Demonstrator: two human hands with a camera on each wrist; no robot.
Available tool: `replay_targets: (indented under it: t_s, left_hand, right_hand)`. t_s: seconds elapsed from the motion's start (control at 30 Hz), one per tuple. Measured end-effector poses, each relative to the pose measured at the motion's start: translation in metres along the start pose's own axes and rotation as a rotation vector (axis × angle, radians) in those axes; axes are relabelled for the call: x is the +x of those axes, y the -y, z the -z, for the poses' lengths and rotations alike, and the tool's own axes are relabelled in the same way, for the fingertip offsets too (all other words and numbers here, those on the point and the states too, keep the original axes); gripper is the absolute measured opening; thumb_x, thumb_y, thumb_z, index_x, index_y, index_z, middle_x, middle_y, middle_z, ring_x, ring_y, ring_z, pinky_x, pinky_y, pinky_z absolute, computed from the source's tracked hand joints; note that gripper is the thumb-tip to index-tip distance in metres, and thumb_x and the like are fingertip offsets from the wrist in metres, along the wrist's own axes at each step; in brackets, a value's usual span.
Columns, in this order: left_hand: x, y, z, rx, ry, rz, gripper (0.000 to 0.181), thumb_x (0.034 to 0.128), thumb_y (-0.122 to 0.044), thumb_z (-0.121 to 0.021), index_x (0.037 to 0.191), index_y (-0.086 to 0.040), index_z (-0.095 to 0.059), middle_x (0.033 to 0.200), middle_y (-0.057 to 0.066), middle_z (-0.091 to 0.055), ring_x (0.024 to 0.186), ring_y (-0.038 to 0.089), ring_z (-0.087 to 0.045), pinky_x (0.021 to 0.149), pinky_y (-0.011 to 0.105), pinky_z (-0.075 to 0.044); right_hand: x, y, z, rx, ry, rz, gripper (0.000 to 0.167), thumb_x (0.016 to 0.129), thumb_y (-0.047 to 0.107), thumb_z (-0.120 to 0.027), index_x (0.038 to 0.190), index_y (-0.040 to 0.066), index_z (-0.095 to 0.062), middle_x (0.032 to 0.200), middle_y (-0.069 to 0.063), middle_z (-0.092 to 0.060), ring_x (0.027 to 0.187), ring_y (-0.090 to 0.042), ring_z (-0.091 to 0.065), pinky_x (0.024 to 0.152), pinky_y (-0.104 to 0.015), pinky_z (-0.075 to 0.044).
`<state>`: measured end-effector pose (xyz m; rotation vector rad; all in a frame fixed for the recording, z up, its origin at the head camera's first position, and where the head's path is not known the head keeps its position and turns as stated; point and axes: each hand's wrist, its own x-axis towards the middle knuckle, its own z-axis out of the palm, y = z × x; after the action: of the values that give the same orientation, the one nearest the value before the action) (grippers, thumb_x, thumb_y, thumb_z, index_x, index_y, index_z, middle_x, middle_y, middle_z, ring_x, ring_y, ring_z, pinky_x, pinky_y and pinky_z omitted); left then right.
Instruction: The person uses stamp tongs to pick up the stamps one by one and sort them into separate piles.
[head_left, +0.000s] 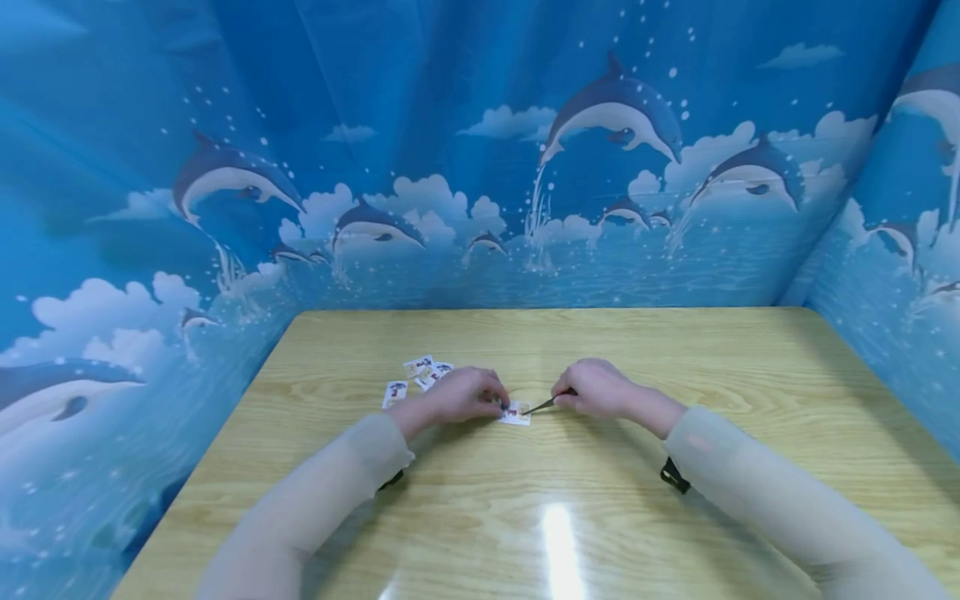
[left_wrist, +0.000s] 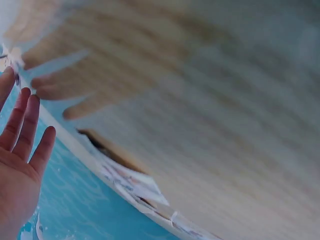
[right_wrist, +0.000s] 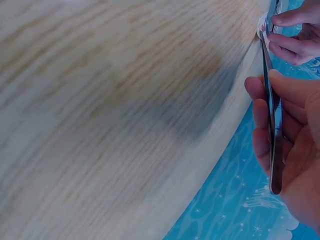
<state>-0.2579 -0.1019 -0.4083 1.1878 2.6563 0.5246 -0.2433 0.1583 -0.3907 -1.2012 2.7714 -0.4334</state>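
A small white printed card (head_left: 516, 414) lies on the wooden table between the two hands. The left hand (head_left: 467, 395) is at its left end, fingertips touching the card, with its fingers mostly extended in the left wrist view. From the other side, the right hand (head_left: 596, 388) holds metal tweezers (right_wrist: 273, 117) between thumb and fingers. The tweezers' tips rest at the card's right part in the head view. Whether they pinch anything there is too small to tell. A dark blue bit shows beside the left fingertips; its kind is unclear.
Several similar printed cards (head_left: 431, 373) lie loosely overlapped beyond the left hand, with one more card (head_left: 394, 393) left of them. The table (head_left: 645, 517) meets a blue dolphin-print curtain (head_left: 450, 150) at its back and sides.
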Motion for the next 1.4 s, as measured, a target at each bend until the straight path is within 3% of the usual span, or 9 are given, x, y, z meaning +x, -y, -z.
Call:
replay_targets:
  t_s: [0.23,0.4,0.53,0.77,1.1,1.4]
  left_hand:
    - [0.002,0.0,-0.004,0.03,0.006,-0.002,0.011,0.0875,-0.022,-0.074,0.098,-0.019,-0.075,0.095,-0.008,-0.062,0.079,0.005,-0.058,0.073,0.023,-0.048]
    - [0.004,0.001,-0.005,0.024,0.011,0.015,0.011,0.0873,-0.022,-0.074,0.098,-0.018,-0.075,0.094,-0.009,-0.061,0.079,0.005,-0.058,0.073,0.023,-0.048]
    - [0.005,0.002,-0.006,0.04,0.017,0.031,0.012,0.0875,-0.023,-0.074,0.099,-0.019,-0.074,0.094,-0.009,-0.06,0.078,0.004,-0.056,0.072,0.022,-0.047]
    - [0.004,0.003,-0.006,0.051,0.002,0.002,0.009,0.0873,-0.023,-0.074,0.096,-0.019,-0.075,0.091,-0.009,-0.061,0.077,0.004,-0.056,0.071,0.023,-0.047]
    - [0.002,0.003,-0.006,0.057,0.001,-0.004,0.006,0.0865,-0.024,-0.075,0.092,-0.021,-0.075,0.086,-0.012,-0.062,0.077,0.003,-0.057,0.076,0.026,-0.047]
    - [0.002,0.006,-0.006,-0.023,-0.021,0.042,0.011,0.0861,-0.017,-0.075,0.097,-0.017,-0.075,0.092,-0.007,-0.068,0.082,0.005,-0.061,0.078,0.024,-0.048]
  right_hand:
    - [0.0,0.002,-0.005,-0.003,-0.017,0.022,0.015,0.091,0.012,-0.068,0.077,0.015,-0.071,0.071,0.009,-0.064,0.058,-0.003,-0.048,0.06,-0.029,-0.043]
    - [-0.007,0.007,-0.009,0.025,-0.034,-0.01,0.009,0.091,0.014,-0.068,0.086,0.014,-0.075,0.08,0.007,-0.069,0.065,-0.004,-0.057,0.061,-0.03,-0.047]
    - [-0.012,0.011,-0.013,0.016,-0.062,-0.049,0.009,0.091,0.014,-0.068,0.092,0.011,-0.077,0.087,0.001,-0.072,0.073,-0.011,-0.065,0.068,-0.035,-0.052]
    - [-0.012,0.012,-0.013,-0.009,-0.1,-0.089,0.009,0.09,0.012,-0.069,0.085,0.014,-0.076,0.079,0.004,-0.07,0.062,-0.005,-0.055,0.06,-0.032,-0.047]
    - [-0.001,0.011,-0.013,-0.062,-0.132,-0.118,0.008,0.09,0.011,-0.069,0.09,0.01,-0.076,0.085,-0.002,-0.073,0.073,-0.017,-0.066,0.067,-0.038,-0.053]
    - [0.017,0.003,-0.008,-0.124,-0.101,-0.004,0.009,0.09,0.008,-0.068,0.086,0.012,-0.074,0.078,0.002,-0.068,0.072,-0.016,-0.064,0.069,-0.037,-0.053]
